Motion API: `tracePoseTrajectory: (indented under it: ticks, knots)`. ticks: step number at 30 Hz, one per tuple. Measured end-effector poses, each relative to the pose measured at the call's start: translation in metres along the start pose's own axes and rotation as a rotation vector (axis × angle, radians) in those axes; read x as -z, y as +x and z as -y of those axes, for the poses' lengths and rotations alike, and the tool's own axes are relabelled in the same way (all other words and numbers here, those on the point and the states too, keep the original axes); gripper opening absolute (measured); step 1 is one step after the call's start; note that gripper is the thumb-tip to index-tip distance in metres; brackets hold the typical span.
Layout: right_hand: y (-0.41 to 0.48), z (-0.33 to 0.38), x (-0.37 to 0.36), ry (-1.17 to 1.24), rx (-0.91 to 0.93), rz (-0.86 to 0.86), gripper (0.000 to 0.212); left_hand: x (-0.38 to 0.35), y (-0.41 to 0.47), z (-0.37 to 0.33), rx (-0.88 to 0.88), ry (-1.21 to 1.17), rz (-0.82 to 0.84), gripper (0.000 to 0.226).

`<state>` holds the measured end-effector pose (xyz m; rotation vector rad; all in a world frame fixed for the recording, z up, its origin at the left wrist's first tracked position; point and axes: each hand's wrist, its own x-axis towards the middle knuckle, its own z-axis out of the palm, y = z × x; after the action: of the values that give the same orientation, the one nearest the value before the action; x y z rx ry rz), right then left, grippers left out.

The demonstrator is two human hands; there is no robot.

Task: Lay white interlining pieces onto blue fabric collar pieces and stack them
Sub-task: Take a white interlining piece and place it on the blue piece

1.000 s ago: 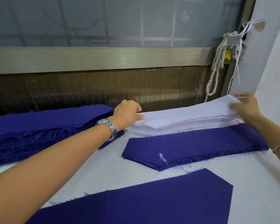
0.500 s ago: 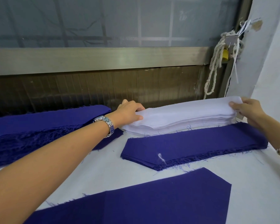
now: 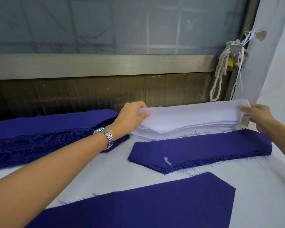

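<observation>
A stack of white interlining pieces (image 3: 187, 124) lies at the back of the table. My left hand (image 3: 132, 116) pinches the left end of the top white piece (image 3: 184, 111), thumb on top. My right hand (image 3: 257, 116) pinches its right end, and the piece is lifted slightly off the stack. In front of the white stack lies a pile of blue collar pieces (image 3: 199, 152) with frayed edges. A single blue collar piece (image 3: 146, 203) lies flat nearest to me.
A thick pile of frayed blue fabric (image 3: 44, 132) sits at the left. The table top (image 3: 262, 186) is white. A window frame (image 3: 105, 65) runs behind, with a rope and a padlock (image 3: 224, 69) at its right. A white wall closes the right side.
Both hands have taken hold of the ends of the top white piece and raised it a little off the stack. The view has shifted slightly to the right.
</observation>
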<state>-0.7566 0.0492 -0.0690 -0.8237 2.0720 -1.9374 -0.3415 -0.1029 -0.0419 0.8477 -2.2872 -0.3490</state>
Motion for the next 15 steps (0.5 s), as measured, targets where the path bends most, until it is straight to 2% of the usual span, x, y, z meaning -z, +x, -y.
tracePoseTrajectory:
  ticks: [3, 8, 15]
  knots:
    - [-0.005, 0.011, 0.002, -0.012, 0.018, 0.010, 0.030, 0.017, -0.006, -0.005, 0.020, -0.098, -0.012, 0.017]
    - [-0.017, 0.026, 0.006, -0.130, 0.067, 0.086, 0.034, 0.053, -0.028, 0.002, 0.111, -0.279, 0.015, 0.017]
    - [-0.059, 0.048, 0.006, -0.246, 0.001, 0.403, 0.024, 0.105, -0.094, 0.030, 0.202, -0.250, 0.026, 0.021]
